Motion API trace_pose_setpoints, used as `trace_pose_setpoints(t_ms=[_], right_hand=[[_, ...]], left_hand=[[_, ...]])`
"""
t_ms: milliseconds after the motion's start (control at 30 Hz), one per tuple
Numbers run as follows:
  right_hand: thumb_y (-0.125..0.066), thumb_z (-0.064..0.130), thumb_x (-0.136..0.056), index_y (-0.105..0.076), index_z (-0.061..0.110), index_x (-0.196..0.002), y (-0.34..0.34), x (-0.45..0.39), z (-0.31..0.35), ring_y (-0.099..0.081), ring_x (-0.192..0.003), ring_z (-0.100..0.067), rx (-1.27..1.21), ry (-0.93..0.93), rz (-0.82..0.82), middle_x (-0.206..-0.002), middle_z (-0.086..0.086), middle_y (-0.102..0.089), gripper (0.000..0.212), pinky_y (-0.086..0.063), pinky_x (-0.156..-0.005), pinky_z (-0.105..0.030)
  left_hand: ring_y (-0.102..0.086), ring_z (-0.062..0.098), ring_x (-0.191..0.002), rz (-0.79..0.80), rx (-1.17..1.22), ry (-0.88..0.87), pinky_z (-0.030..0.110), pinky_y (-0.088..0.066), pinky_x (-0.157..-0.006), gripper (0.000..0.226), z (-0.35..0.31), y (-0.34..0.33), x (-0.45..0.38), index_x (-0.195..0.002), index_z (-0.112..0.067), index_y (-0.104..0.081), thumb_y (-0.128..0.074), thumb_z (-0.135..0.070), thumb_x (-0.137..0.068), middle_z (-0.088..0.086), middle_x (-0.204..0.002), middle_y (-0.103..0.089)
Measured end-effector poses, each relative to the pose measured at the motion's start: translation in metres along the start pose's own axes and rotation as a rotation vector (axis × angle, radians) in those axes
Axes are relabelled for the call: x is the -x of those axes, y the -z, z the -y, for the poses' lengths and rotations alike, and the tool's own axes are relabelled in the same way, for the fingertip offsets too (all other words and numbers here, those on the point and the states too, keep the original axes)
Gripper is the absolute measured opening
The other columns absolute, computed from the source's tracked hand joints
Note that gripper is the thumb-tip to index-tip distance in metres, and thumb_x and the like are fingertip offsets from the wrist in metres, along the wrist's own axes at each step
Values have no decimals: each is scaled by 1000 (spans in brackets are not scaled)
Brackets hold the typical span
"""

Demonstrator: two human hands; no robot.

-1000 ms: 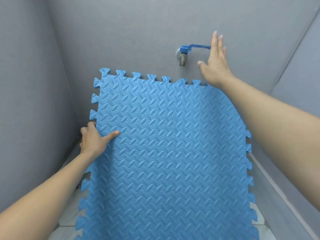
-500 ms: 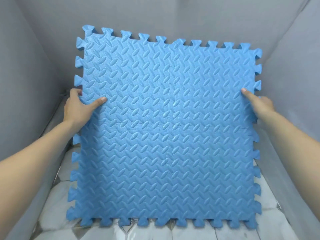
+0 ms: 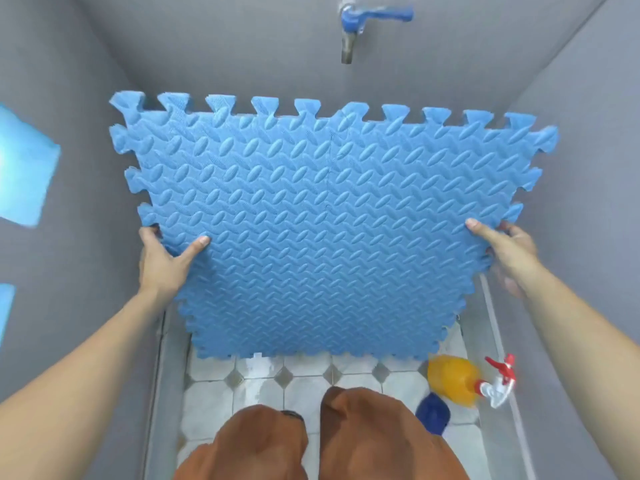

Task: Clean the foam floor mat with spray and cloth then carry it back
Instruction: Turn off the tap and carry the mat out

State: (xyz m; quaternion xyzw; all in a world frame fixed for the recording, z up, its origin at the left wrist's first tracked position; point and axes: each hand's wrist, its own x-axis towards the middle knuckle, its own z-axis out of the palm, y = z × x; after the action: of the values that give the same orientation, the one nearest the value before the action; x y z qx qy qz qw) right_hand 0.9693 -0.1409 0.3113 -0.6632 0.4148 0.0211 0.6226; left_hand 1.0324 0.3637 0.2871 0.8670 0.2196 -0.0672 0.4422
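A blue foam floor mat (image 3: 325, 223) with jigsaw edges and a leaf-pattern surface hangs lifted off the tiled floor, tilted toward me. My left hand (image 3: 162, 261) grips its left edge, thumb on the front face and fingers behind. On the opposite edge my right hand (image 3: 509, 251) grips the same way. An orange spray bottle (image 3: 453, 379) with a red and white trigger lies on the floor at the lower right. A blue cloth (image 3: 24, 164) hangs on the left wall.
Grey walls close in on the left, back and right. A blue-handled tap (image 3: 356, 22) sticks out of the back wall above the mat. A dark blue round object (image 3: 433, 414) sits beside the bottle. My knees in brown trousers (image 3: 311, 438) fill the bottom over the tiled floor (image 3: 263, 379).
My right hand left the tap and took the mat's right edge. Both hands then lifted the mat off the wall and floor; the view tipped down, showing my knees and the bottle.
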Motion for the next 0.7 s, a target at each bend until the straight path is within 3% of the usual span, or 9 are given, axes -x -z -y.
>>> trace_pose_setpoints(t_ms=[133, 200, 267, 367, 433, 500, 600, 633, 700], right_hand=[[-91, 55, -27, -64, 25, -93, 25, 77, 118, -72, -80, -10, -92, 122, -40, -96, 8, -73, 77, -57, -74, -33], [-90, 53, -31, -60, 26, -94, 32, 116, 178, -71, -80, -6, -143, 178, -57, -95, 11, -71, 75, -57, -74, -30], [-87, 52, -34, -58, 27, -95, 41, 154, 236, -70, -77, 1, -166, 222, -57, -90, 16, -70, 72, -55, -69, -21], [-87, 59, -31, -58, 29, -101, 51, 206, 309, -68, -77, 6, -131, 280, -37, -88, 19, -71, 82, -52, -66, -16], [-87, 65, -27, -57, 27, -110, 56, 235, 345, -68, -81, 2, -104, 326, 3, -98, 15, -71, 96, -52, -68, -18], [-90, 60, -34, -56, 19, -120, 55, 268, 374, -69, -89, -5, -62, 352, 41, -108, 8, -70, 101, -54, -77, -27], [-90, 30, -63, -54, 17, -121, 48, 310, 406, -67, -94, -11, -47, 404, 69, -108, 7, -69, 70, -54, -91, -38], [-88, 22, -67, -55, 17, -121, 45, 318, 413, -68, -96, -15, -48, 423, 75, -106, 7, -69, 63, -54, -92, -40], [-92, 27, -61, -58, 15, -120, 41, 328, 424, -70, -101, -21, -40, 452, 92, -108, 2, -73, 69, -56, -89, -43]], left_hand=[[-53, 18, -118, -44, 18, -45, 27, -38, -93, 74, -107, 79, 41, -128, -12, -37, -76, -46, -76, 0, -130, -54], [-55, 17, -114, -63, 40, -73, 30, -41, -94, 74, -160, 123, 64, -127, -13, -40, -75, -51, -74, -1, -128, -57], [-56, 17, -99, -76, 43, -70, 30, -43, -84, 68, -209, 165, 87, -123, -13, -43, -74, -50, -76, 0, -116, -59], [-54, 25, -88, -120, 35, -70, 39, -48, -78, 69, -265, 227, 118, -115, -18, -43, -72, -62, -71, 8, -105, -57], [-56, 27, -88, -143, 49, -76, 39, -48, -77, 67, -293, 266, 138, -115, -18, -44, -72, -60, -71, 7, -106, -57], [-59, 29, -95, -174, 79, -83, 35, -45, -76, 63, -312, 299, 157, -116, -12, -47, -74, -51, -75, 8, -107, -59], [-59, 32, -102, -194, 117, -76, 40, -48, -79, 65, -323, 340, 184, -114, -11, -46, -75, -53, -73, 14, -112, -59], [-58, 31, -103, -199, 131, -75, 41, -49, -82, 64, -324, 351, 191, -113, -14, -45, -74, -54, -73, 13, -114, -58], [-53, 32, -108, -214, 146, -68, 47, -48, -90, 61, -319, 369, 203, -110, -20, -40, -71, -58, -74, 12, -115, -55]])
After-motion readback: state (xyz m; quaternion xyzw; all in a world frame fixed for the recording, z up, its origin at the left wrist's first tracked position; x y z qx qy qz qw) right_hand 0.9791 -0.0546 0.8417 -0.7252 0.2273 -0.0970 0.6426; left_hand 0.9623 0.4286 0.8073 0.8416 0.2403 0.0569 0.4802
